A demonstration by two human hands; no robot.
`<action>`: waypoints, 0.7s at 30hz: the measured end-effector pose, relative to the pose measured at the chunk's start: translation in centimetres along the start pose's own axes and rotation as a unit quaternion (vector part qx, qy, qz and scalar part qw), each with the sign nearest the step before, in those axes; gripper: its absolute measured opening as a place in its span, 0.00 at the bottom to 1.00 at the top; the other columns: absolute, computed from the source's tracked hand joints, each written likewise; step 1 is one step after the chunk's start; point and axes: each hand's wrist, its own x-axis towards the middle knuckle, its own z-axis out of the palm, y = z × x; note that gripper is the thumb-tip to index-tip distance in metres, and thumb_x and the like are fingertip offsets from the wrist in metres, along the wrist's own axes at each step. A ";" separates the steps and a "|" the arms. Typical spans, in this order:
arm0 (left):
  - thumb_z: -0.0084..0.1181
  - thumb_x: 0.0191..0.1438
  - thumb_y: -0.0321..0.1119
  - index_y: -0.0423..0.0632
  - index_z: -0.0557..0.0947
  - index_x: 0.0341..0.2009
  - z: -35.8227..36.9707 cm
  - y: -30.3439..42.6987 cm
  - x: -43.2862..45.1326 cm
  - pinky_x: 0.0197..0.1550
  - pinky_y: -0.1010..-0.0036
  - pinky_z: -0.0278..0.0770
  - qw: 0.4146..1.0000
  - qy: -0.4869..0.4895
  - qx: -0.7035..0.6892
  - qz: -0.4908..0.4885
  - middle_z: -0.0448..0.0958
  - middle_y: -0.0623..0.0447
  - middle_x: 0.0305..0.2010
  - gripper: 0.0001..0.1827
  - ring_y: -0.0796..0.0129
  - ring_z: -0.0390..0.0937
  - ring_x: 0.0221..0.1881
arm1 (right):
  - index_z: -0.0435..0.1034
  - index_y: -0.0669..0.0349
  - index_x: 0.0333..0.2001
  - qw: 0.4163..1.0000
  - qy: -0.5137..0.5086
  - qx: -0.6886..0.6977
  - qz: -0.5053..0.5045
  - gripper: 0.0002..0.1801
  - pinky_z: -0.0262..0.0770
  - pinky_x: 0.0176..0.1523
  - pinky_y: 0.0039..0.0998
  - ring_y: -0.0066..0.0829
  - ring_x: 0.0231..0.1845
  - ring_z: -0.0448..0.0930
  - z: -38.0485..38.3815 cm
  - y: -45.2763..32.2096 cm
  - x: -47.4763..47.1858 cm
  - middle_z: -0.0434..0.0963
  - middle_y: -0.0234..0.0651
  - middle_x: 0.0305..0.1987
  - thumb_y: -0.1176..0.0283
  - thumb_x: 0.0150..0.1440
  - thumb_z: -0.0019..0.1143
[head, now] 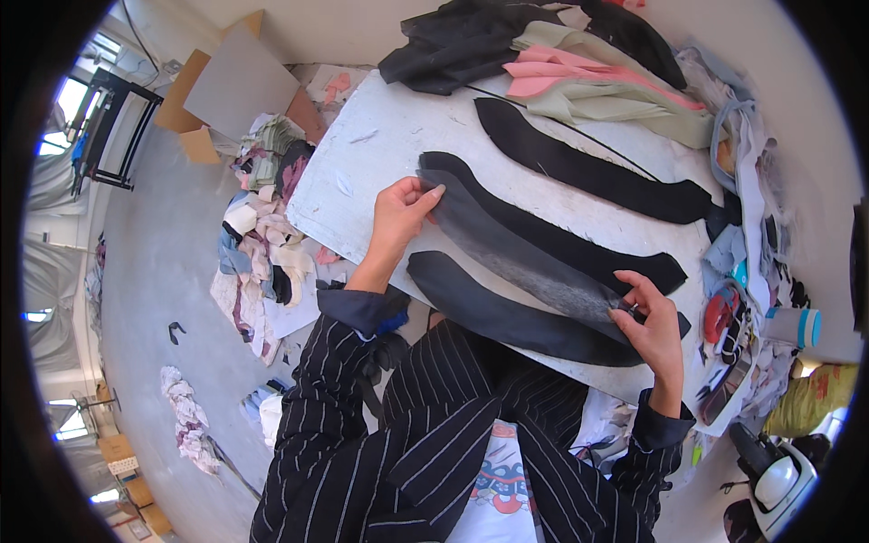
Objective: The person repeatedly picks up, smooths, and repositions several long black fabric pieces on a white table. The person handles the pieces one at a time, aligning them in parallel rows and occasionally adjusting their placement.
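My left hand (pixel 409 210) pinches the left end of a thin, sheer dark-grey curved fabric strip (pixel 523 261). The strip's right end is between the thumb and fingers of my right hand (pixel 648 312). It lies or hovers over the lower edge of a curved black fabric piece (pixel 536 220); whether it touches cannot be told. Nearer my body, a dark-grey curved piece (pixel 489 315) rests along the table's front edge, its right end partly hidden by the strip and my right hand. Farther back lies another curved black piece (pixel 584 163).
Black, pink and pale-green fabrics (pixel 611 102) are heaped at the back of the white table (pixel 326 183). Scraps, a red tape roll (pixel 721 312) and a cup with a blue rim (pixel 791 327) crowd the right side. Fabric scraps (pixel 261 237) are piled to the left, near a cardboard box (pixel 237 88).
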 end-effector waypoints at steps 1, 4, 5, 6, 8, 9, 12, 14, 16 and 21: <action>0.63 0.58 0.33 0.40 0.82 0.39 -0.2 -0.6 0.9 0.20 0.84 0.63 1.000 0.008 0.020 0.021 0.81 0.58 0.27 0.10 0.81 0.73 0.22 | 0.72 0.60 0.54 1.000 0.004 0.002 -0.003 0.28 0.69 0.34 0.22 0.20 0.25 0.70 0.3 0.0 0.4 0.71 0.30 0.23 0.81 0.45 0.64; 0.63 0.58 0.34 0.40 0.82 0.37 -0.3 -1.2 2.7 0.22 0.83 0.64 0.994 0.046 0.078 0.065 0.80 0.58 0.26 0.10 0.81 0.71 0.21 | 0.72 0.60 0.53 1.000 0.026 -0.014 -0.008 0.27 0.69 0.34 0.23 0.21 0.25 0.71 0.9 0.0 1.5 0.71 0.31 0.23 0.81 0.46 0.63; 0.63 0.57 0.35 0.40 0.82 0.36 -0.1 -1.1 3.2 0.23 0.83 0.65 0.991 0.062 0.094 0.068 0.80 0.58 0.25 0.10 0.81 0.72 0.21 | 0.72 0.60 0.53 0.999 0.030 -0.026 -0.003 0.27 0.69 0.34 0.23 0.22 0.25 0.71 0.9 -0.1 1.8 0.71 0.31 0.23 0.81 0.46 0.64; 0.63 0.57 0.35 0.40 0.82 0.35 0.1 -0.9 3.6 0.23 0.82 0.66 0.988 0.078 0.111 0.071 0.80 0.58 0.25 0.10 0.81 0.72 0.21 | 0.72 0.60 0.53 0.999 0.034 -0.038 0.002 0.27 0.70 0.34 0.23 0.23 0.25 0.71 1.0 -0.2 2.1 0.71 0.32 0.23 0.81 0.46 0.64; 0.64 0.55 0.38 0.43 0.83 0.32 -0.1 -1.4 4.1 0.25 0.78 0.69 0.973 0.117 0.162 0.112 0.80 0.56 0.22 0.11 0.76 0.74 0.20 | 0.72 0.61 0.53 0.998 0.039 -0.054 -0.004 0.27 0.70 0.34 0.24 0.24 0.24 0.72 1.2 -0.2 2.6 0.71 0.33 0.23 0.81 0.46 0.64; 0.65 0.53 0.40 0.44 0.83 0.31 -0.1 -1.8 4.4 0.26 0.76 0.70 0.964 0.136 0.187 0.133 0.80 0.56 0.20 0.12 0.74 0.75 0.19 | 0.72 0.61 0.53 0.997 0.043 -0.061 -0.013 0.27 0.70 0.33 0.24 0.25 0.24 0.72 1.4 0.0 2.9 0.71 0.34 0.23 0.81 0.46 0.64; 0.64 0.52 0.41 0.47 0.83 0.31 -0.3 -2.6 5.1 0.27 0.72 0.71 0.943 0.157 0.258 0.138 0.79 0.55 0.19 0.11 0.68 0.76 0.20 | 0.72 0.61 0.52 0.996 0.046 -0.074 -0.023 0.26 0.70 0.33 0.26 0.28 0.24 0.73 1.7 0.2 3.3 0.72 0.35 0.23 0.80 0.46 0.65; 0.64 0.52 0.42 0.48 0.83 0.29 -0.1 -2.5 5.1 0.26 0.71 0.71 0.932 0.167 0.291 0.138 0.78 0.55 0.19 0.11 0.66 0.76 0.20 | 0.72 0.61 0.52 0.995 0.046 -0.081 -0.024 0.26 0.70 0.33 0.26 0.29 0.24 0.73 1.8 0.2 3.5 0.72 0.36 0.23 0.80 0.46 0.65; 0.65 0.52 0.42 0.48 0.83 0.30 0.1 -1.8 4.8 0.26 0.72 0.70 0.919 0.170 0.327 0.141 0.78 0.56 0.19 0.11 0.67 0.76 0.20 | 0.72 0.61 0.52 0.994 0.046 -0.093 -0.024 0.26 0.70 0.32 0.27 0.30 0.24 0.74 1.8 0.1 3.5 0.72 0.36 0.24 0.79 0.46 0.65; 0.67 0.50 0.43 0.51 0.82 0.36 0.8 -0.7 3.9 0.24 0.68 0.69 0.874 0.204 0.405 0.176 0.79 0.57 0.21 0.13 0.64 0.76 0.20 | 0.71 0.60 0.52 0.993 0.045 -0.100 -0.038 0.26 0.70 0.32 0.29 0.33 0.24 0.75 2.0 0.5 4.0 0.73 0.37 0.24 0.78 0.47 0.65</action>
